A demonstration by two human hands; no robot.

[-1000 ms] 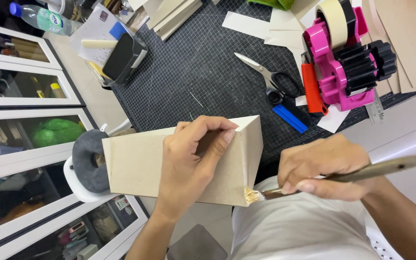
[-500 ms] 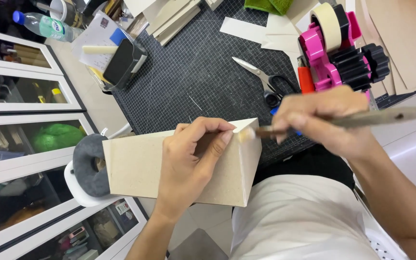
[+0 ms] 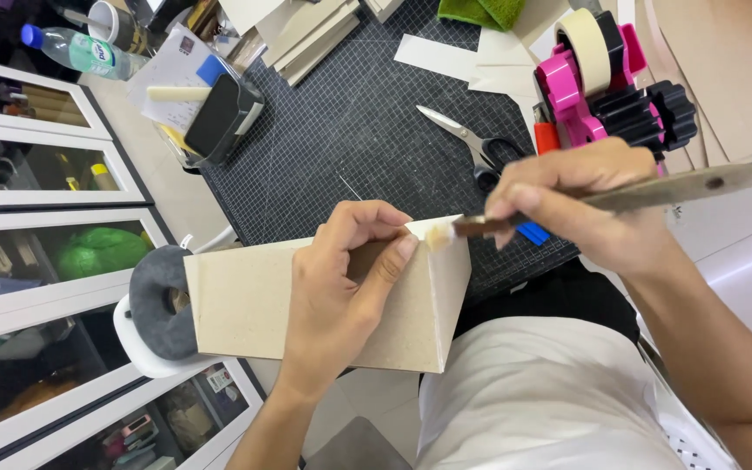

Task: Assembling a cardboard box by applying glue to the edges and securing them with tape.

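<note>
My left hand (image 3: 341, 292) grips a tan cardboard box (image 3: 245, 300) from above, fingers curled over its top edge, holding it in front of my lap. My right hand (image 3: 585, 204) holds a long-handled brush (image 3: 654, 187) by the ferrule end. The bristle tip touches the box's upper right corner, just beside my left fingertips. The box's open end faces the right, and its inside is hidden.
A dark grid cutting mat (image 3: 367, 130) lies beyond, with scissors (image 3: 467, 144), a pink tape dispenser (image 3: 602, 87), paper scraps and a blue-capped bottle (image 3: 76, 50). A grey ring on a white base (image 3: 154, 305) sits left of the box. Glass-fronted cabinets (image 3: 36, 218) run along the left.
My right hand carried the brush from the box's lower right corner up along the edge to its top right corner. The left hand kept its hold on the box.
</note>
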